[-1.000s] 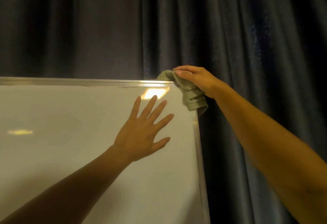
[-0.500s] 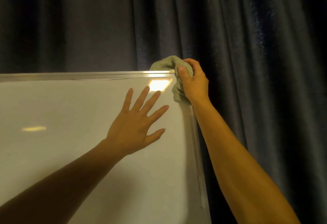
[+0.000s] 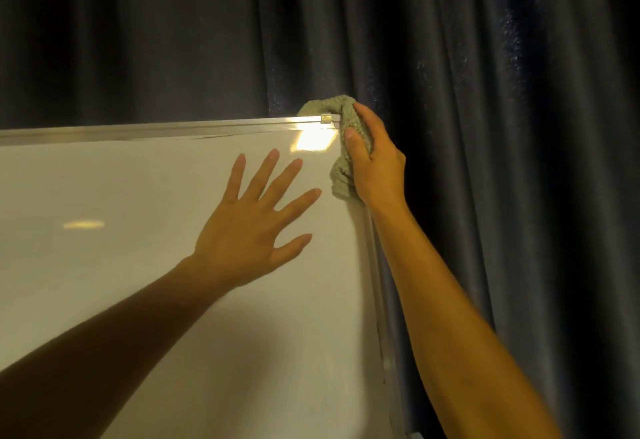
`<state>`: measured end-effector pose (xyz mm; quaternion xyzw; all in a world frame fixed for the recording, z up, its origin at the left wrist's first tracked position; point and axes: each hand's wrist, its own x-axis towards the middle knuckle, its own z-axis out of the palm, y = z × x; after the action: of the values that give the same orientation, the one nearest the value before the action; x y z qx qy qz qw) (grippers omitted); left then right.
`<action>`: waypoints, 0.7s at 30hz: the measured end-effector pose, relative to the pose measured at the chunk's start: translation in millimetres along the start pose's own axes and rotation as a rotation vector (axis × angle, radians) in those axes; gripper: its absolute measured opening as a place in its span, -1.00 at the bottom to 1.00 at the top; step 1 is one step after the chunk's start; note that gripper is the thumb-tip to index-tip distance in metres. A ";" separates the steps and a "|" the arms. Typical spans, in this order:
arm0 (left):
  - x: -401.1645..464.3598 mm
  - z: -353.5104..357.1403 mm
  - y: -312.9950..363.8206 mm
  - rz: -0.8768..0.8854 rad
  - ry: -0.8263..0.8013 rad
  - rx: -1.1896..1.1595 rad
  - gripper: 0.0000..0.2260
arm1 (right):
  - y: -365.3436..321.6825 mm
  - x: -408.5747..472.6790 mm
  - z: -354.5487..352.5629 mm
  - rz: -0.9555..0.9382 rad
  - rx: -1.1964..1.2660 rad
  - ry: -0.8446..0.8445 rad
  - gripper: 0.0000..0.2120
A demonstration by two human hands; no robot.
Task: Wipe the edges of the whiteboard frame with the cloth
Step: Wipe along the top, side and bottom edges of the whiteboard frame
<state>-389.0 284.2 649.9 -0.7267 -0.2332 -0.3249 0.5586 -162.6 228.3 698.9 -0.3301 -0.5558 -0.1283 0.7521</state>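
We look forward along both bare forearms, which reach up toward a whiteboard [image 3: 121, 265] standing in front of a dark pleated curtain [image 3: 485, 92].

Our right arm rises from the lower right corner and runs along the board's right side, the wrist bent slightly inward. Our right hand [image 3: 375, 164] sits at the board's upper right corner, its fingers curled tight around a bunched, pale green cloth [image 3: 346, 119]. The thumb presses the cloth from the front, while the other fingers wrap behind the corner, mostly hidden. The cloth drapes over the corner of the silver whiteboard frame [image 3: 173, 128], touching both the end of the top rail and the top of the right rail; a fold hangs down below the thumb, against the board's surface.

Our left arm comes in from the lower left, in shadow, angled up and to the right. Our left hand [image 3: 249, 230] is spread wide, all five fingers splayed and empty, with the palm facing the white surface just left of the cloth. We cannot tell whether the palm presses flat on the board or sits just off it.

A bright glare lies on the board beside the cloth.
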 end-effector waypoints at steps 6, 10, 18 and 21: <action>-0.6 -1.6 0.9 0.001 -0.031 -0.010 -0.30 | 23.9 -67.2 -13.5 0.080 0.073 -0.009 -0.55; -4.8 5.1 17.6 -0.065 -0.070 -0.023 -0.25 | 41.4 -114.3 -17.8 0.163 0.086 -0.056 -0.57; -31.1 20.6 57.5 -0.084 -0.154 -0.049 -0.25 | 61.9 -190.2 -28.9 0.359 0.189 -0.129 -0.64; -37.2 22.4 72.7 -0.100 -0.199 -0.059 -0.24 | 68.4 -212.1 -39.2 0.400 0.162 -0.174 -0.57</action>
<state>-358.4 287.2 570.9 -0.7589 -0.3139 -0.2851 0.4943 -168.8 217.5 472.9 -0.3820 -0.5507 0.0971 0.7358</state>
